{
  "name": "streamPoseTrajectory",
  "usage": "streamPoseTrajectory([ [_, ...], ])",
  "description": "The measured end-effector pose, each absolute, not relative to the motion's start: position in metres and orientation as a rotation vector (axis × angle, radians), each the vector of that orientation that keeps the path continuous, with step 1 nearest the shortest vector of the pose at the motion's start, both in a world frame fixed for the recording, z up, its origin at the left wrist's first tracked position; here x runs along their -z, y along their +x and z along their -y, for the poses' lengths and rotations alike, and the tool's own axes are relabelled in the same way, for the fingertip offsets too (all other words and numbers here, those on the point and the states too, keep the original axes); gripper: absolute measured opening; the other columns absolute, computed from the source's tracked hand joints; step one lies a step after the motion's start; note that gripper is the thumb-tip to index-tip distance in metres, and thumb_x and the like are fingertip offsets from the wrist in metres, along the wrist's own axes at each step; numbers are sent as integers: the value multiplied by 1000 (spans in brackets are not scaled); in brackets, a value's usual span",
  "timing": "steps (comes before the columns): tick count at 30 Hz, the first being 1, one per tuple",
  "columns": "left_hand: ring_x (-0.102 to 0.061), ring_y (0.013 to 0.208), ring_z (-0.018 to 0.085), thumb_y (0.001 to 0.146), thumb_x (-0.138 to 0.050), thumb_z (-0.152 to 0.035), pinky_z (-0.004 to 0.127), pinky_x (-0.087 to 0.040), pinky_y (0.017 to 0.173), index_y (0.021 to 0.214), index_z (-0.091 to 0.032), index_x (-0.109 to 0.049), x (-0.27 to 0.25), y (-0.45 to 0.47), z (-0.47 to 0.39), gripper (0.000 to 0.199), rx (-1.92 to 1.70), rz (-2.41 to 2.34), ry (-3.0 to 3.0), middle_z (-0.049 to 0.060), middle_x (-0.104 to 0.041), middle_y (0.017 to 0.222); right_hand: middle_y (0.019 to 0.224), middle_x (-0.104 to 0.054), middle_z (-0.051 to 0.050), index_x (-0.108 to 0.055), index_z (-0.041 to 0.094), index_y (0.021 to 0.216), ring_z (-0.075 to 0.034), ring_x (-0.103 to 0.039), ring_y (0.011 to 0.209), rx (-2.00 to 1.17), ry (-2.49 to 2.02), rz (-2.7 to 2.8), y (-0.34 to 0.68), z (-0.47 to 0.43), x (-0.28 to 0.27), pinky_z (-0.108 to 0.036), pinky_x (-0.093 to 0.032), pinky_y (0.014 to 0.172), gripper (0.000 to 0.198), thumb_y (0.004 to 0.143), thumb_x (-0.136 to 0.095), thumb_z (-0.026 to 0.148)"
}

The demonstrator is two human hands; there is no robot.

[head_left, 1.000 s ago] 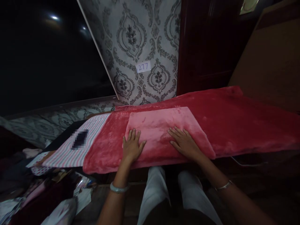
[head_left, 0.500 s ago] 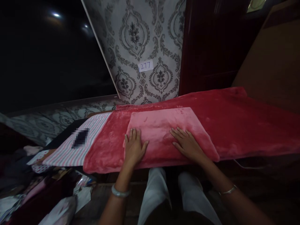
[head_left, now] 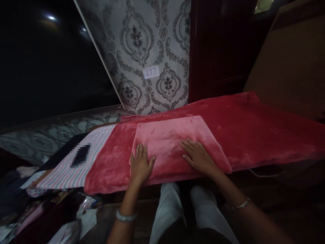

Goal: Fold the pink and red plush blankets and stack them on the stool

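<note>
- The pink plush cloth [head_left: 167,130] was spread on the red blanket [head_left: 264,128], near the middle of the view, toward 5 o'clock.
- The left hand [head_left: 139,166] was laid palm down at the cloth's 8 o'clock, its fingers extended close together and its thumb held away.
- The right hand [head_left: 198,157] was laid flat at the cloth's 4 o'clock, its fingers slightly spread and pointed toward 10 o'clock.
- At 9 o'clock, a striped cloth [head_left: 68,178] was overlapped by the blanket's edge.
- At 11 o'clock, a label [head_left: 151,72] marked 277 was fixed on the patterned wall [head_left: 162,20].
- A dark screen [head_left: 45,74] was seen at 10 o'clock.
- At 8 o'clock, clutter [head_left: 87,222] was dimly lit; papers and fabric were apparently heaped there.
- 2 pale trouser legs [head_left: 167,210] were visible at 6 o'clock.
</note>
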State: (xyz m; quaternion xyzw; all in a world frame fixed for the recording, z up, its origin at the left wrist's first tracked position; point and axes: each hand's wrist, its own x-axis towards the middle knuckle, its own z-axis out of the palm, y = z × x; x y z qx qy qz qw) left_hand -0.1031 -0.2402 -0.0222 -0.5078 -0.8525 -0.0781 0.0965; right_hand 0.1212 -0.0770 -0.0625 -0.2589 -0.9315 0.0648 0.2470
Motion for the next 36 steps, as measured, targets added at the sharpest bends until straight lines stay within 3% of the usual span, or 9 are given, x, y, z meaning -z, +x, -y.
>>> streamPoseTrajectory([
  [10,-25,150,40,97,-40,-48,59,-34,115,150,-3,-39,33,-119,256,70,425,2562,-1379,26,-28,161,156,-45,-6,-44,25,151,-27,-35,148,-229,-732,2543,123,80,57,-57,-24,120,53,100,-39,39],
  [13,-39,144,37,97,-37,-47,52,-37,115,149,2,-37,42,-131,267,72,585,2575,-1375,30,-37,155,155,-46,-6,-45,25,150,-28,-35,147,-227,-713,2525,123,79,59,-58,-24,120,53,99,-39,39],
  [18,-49,138,32,96,-35,-47,49,-38,116,144,-1,-45,51,-144,282,67,866,2552,-1386,24,-52,146,155,-47,-7,-46,24,150,-28,-35,147,-217,-699,2504,122,78,62,-58,-26,119,54,98,-41,37],
  [26,-42,143,28,92,-43,-53,49,-29,122,148,-8,-41,56,-150,299,72,1250,2534,-1422,20,-46,153,153,-50,-7,-51,26,146,-28,-42,143,-208,-683,2511,143,82,67,-56,-31,117,50,99,-40,38],
  [30,-38,146,28,87,-56,-51,48,-24,124,145,-14,-47,42,-152,302,69,1492,2656,-1368,15,-45,155,156,-45,-9,-52,27,146,-31,-35,147,-165,-796,2318,174,72,80,-60,-28,118,50,99,-41,40],
  [32,-39,145,28,84,-65,-48,46,-28,122,144,-17,-50,29,-154,298,69,1686,2744,-1239,14,-46,154,159,-40,-11,-46,25,150,-33,-33,148,-236,-898,2167,191,60,87,-60,-29,118,55,98,-42,44],
  [36,-63,123,28,84,-69,-36,45,-49,107,146,-23,-48,3,-160,279,66,2194,2841,-857,14,-63,138,150,-52,-13,-39,24,154,-31,-50,137,-683,-1052,1859,214,34,94,-55,-44,110,63,98,-42,52],
])
